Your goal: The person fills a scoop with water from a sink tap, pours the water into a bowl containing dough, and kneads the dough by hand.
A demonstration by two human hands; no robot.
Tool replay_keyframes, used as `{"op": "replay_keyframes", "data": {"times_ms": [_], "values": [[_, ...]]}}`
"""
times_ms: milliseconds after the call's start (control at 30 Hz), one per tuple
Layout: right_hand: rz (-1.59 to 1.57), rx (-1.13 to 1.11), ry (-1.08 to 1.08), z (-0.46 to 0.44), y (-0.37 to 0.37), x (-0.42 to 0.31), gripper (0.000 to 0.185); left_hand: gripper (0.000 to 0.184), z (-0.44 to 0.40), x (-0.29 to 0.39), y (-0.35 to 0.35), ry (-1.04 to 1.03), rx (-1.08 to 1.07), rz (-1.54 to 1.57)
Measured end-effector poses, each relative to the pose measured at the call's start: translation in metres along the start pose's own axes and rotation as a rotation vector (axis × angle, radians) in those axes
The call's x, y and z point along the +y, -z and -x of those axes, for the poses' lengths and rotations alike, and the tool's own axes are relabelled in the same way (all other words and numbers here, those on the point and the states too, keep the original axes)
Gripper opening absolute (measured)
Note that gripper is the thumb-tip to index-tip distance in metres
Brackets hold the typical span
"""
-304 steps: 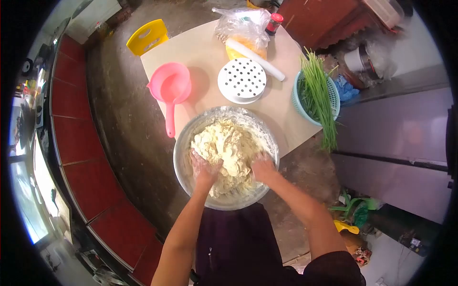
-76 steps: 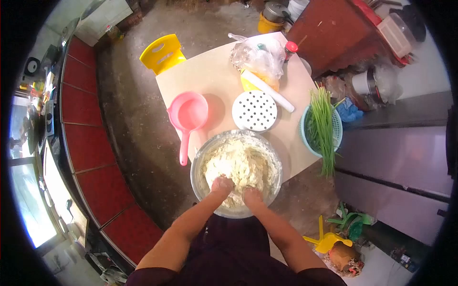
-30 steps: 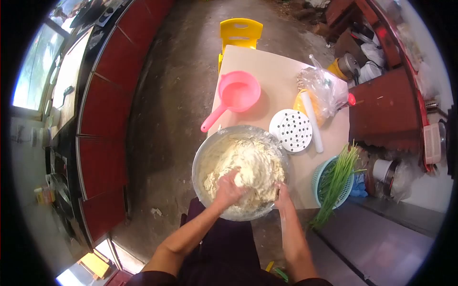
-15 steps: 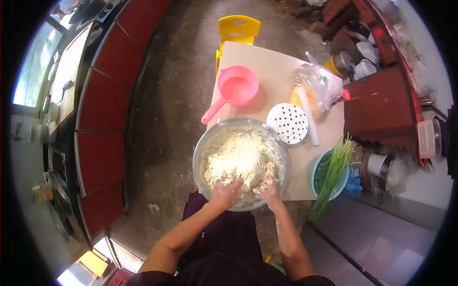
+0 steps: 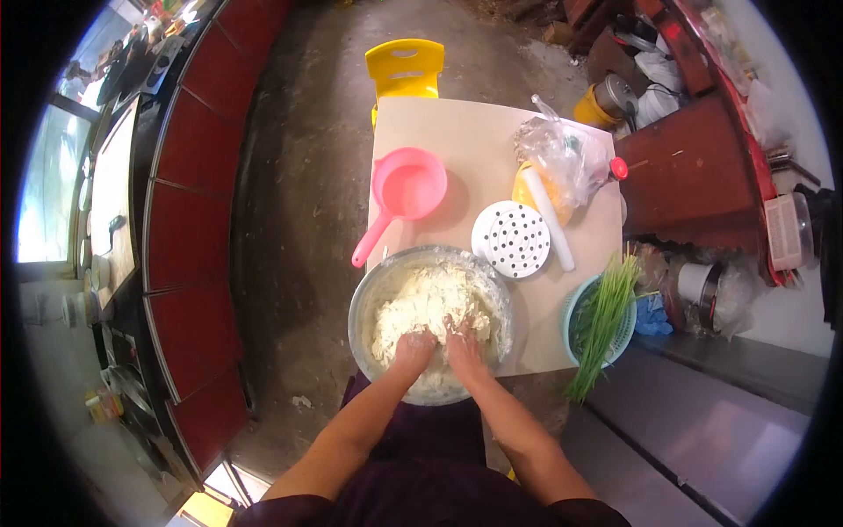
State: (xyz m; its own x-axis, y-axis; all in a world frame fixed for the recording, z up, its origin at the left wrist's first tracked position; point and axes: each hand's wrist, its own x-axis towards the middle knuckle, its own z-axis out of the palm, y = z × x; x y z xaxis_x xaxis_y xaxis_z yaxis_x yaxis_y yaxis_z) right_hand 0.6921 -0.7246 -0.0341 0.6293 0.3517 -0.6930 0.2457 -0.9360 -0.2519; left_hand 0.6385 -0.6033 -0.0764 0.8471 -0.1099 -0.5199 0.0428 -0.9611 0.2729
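One grey bowl (image 5: 363, 307): by the near edge of the table (image 5: 474, 132), toward seven o'clock from the tabletop's middle; what bears it underneath I can't see.
Dough (image 5: 430, 299): inside the bowl, heaped over its middle and toward twelve o'clock, lumpy and pale.
Left hand (image 5: 414, 353): pressed into the dough at seven o'clock; the fingertips are buried, so how tightly they curl I can't tell.
Right hand (image 5: 462, 347): just beside the left, at five o'clock, fingers also sunk in the dough; whether they pinch or only push, I can't tell.
Progress: to my eye, most of it is bound into one mass, so I'd call it roughly midway.
Undone: the surface is ragged rather than smooth, and a white film clings to the bowl's wall at three o'clock, not taken up.
Pink dipper (image 5: 409, 184): past the bowl near twelve o'clock, no hand on it.
White dotted disc (image 5: 511, 239): between one and two o'clock from the bowl.
Basket (image 5: 572, 329): at three o'clock, long greens (image 5: 606, 316) hanging over its rim.
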Motion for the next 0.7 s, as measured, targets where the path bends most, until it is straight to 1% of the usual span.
{"op": "replay_keyframes", "data": {"times_ms": [100, 233, 333, 400, 433, 467, 567, 600, 633, 667, 700], "values": [[0.035, 0.046, 0.019, -0.038, 0.004, 0.004, 0.05, 0.019, -0.04, -0.008, 0.005, 0.064, -0.065, 0.005], [0.022, 0.129, 0.051, -0.07, -0.005, 0.014, 0.048, 0.02, -0.069, -0.014, -0.002, 0.119, -0.116, -0.007], [0.049, 0.129, 0.088, -0.076, 0.002, 0.016, 0.05, 0.022, -0.076, -0.016, -0.009, 0.238, -0.046, 0.153], [-0.07, 0.119, 0.038, -0.072, 0.004, 0.016, 0.056, 0.022, -0.072, -0.016, 0.007, 0.214, -0.138, 0.237], [-0.132, 0.118, 0.016, -0.066, 0.017, 0.009, 0.06, 0.023, -0.065, -0.014, 0.02, 0.203, -0.182, 0.275], [-0.281, 0.091, -0.018, -0.05, 0.03, 0.004, 0.07, 0.028, -0.052, -0.014, 0.031, 0.214, -0.137, 0.418], [-0.322, 0.237, 0.059, -0.009, 0.016, 0.007, 0.073, 0.029, -0.033, -0.064, 0.002, -0.34, -0.058, 0.509], [-0.547, 0.13, -0.037, 0.017, 0.034, -0.004, 0.068, 0.031, -0.022, -0.06, 0.009, -0.12, -0.03, 0.407], [-0.688, 0.216, -0.009, 0.026, 0.019, -0.001, 0.065, 0.033, -0.013, -0.05, 0.04, -0.092, -0.077, 0.333], [-0.825, 0.306, 0.021, 0.037, -0.006, 0.002, 0.063, 0.034, -0.005, -0.037, 0.086, -0.064, -0.119, 0.259], [-0.961, 0.399, 0.056, 0.046, -0.024, 0.004, 0.061, 0.035, -0.007, -0.029, 0.112, -0.034, -0.159, 0.182]]}}
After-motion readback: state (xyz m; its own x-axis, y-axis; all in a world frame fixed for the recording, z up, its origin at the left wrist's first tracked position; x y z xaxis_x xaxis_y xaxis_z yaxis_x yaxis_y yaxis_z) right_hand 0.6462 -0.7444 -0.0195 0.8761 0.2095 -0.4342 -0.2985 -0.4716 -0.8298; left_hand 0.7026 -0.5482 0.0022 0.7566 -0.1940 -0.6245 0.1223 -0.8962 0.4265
